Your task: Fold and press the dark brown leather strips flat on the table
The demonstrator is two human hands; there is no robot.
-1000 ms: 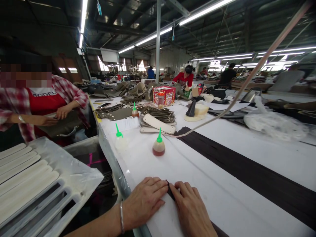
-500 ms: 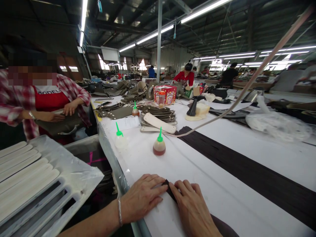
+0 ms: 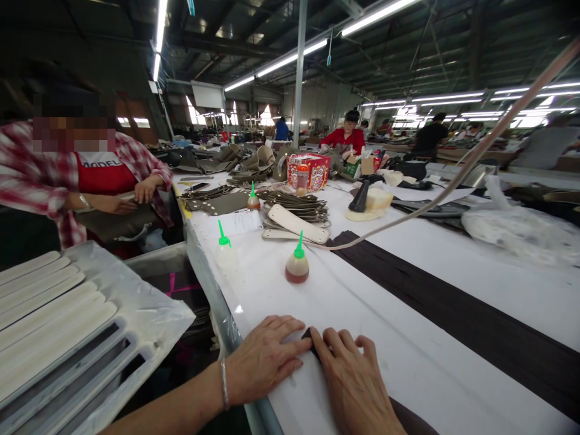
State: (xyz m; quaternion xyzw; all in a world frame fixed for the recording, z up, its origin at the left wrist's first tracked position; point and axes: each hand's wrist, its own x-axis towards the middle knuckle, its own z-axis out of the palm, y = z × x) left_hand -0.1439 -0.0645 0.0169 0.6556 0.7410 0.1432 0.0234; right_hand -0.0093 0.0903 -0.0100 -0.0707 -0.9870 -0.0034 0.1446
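My left hand (image 3: 265,362), with a silver bracelet at the wrist, lies on the white table (image 3: 254,296) near its edge. Its fingertips pinch at the end of a narrow dark strip (image 3: 307,335) of leather-like material. From the other side, my right hand (image 3: 353,374) presses the same strip with bent fingers, its index fingertip close to the left one. Most of the strip is hidden under the right hand; dark material (image 3: 410,418) shows again beside that wrist. Just beyond the hands stands a round squeeze bottle (image 3: 297,269) with a green nozzle and brownish liquid.
A long dark strip stack (image 3: 444,302) runs along the right. Farther back are pale straps (image 3: 299,223), a second squeeze bottle (image 3: 225,254) and a hose (image 3: 408,211) crossing above. A rack of pale strips (image 3: 54,314) stands left, near a person in a checked shirt (image 3: 27,175).
The camera view has shifted slightly, so the scene sits a little farther right. Both hands stay at the strip, with the right fingers slightly more bent.
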